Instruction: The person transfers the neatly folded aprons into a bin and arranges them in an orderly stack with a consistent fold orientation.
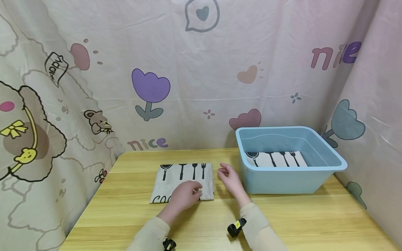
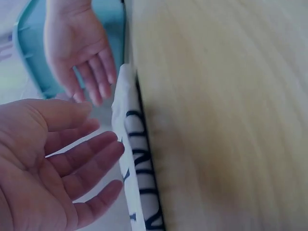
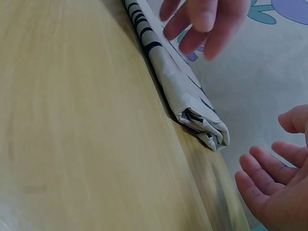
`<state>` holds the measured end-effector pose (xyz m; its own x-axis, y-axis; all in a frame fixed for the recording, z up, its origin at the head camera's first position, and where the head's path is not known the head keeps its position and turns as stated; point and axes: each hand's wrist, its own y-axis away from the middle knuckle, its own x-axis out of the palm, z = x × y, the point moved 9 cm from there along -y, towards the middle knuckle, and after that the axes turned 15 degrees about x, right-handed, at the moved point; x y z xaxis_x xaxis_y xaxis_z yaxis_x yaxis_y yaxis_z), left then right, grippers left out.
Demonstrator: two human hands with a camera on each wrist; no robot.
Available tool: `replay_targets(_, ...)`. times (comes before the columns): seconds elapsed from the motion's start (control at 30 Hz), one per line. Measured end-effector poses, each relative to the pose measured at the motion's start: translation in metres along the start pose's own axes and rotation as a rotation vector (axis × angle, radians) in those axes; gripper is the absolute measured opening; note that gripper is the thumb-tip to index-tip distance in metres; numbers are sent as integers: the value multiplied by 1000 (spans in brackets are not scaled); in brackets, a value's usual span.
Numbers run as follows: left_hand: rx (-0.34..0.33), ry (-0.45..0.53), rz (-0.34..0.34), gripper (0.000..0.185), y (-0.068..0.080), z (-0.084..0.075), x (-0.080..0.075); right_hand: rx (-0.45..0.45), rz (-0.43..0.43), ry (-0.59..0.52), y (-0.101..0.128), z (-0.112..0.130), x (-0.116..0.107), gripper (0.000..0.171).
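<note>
A folded white cloth printed with black kitchen utensils and lettering lies flat on the table. My left hand hovers over its near right part, fingers loosely bent and holding nothing. In the left wrist view, that left hand has its fingers spread beside the cloth. Just past the cloth's right edge is my right hand, bare of anything. The right wrist view shows this right hand relaxed, apart from the cloth's layered end.
A light-blue plastic bin stands on the right of the wooden table. Inside it lies another utensil-printed cloth. A patterned curtain hangs behind and along both sides.
</note>
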<state>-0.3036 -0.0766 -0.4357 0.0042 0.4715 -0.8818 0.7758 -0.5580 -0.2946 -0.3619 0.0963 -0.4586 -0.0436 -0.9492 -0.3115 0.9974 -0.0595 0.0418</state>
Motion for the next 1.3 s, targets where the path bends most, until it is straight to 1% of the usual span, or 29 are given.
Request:
replay_targets(0.13, -40, 30, -67, 26, 6, 9, -19, 4, 7, 2, 1, 1, 0, 41)
replay_targets(0.3, -99, 63, -172, 29, 15, 26, -43, 3, 10, -6, 2, 3, 0, 41)
replay_targets(0.37, -121, 81, -203, 30, 19, 33, -51, 10, 14, -14, 2, 2, 0, 41)
replay_targets(0.63, -231, 151, -294, 34, 38, 66, -75, -39, 29, -15, 2, 6, 4, 40)
replay_targets(0.7, -262, 180, -310, 36, 43, 75, -79, -28, 34, -11, 2, 6, 6, 41)
replay_targets(0.8, -315, 229, -322, 39, 50, 90, -82, -15, 51, 9, 2, 6, 10, 42)
replay_targets(1.03, -444, 324, -320, 44, 69, 124, -83, 1, 122, 27, 1, 6, 20, 44)
replay_targets(1.17, -504, 361, -312, 49, 77, 138, -84, 33, 126, 39, 0, 5, 22, 44)
replay_targets(1.3, -553, 407, -285, 57, 81, 147, -82, 75, 114, 76, -2, 3, 22, 45)
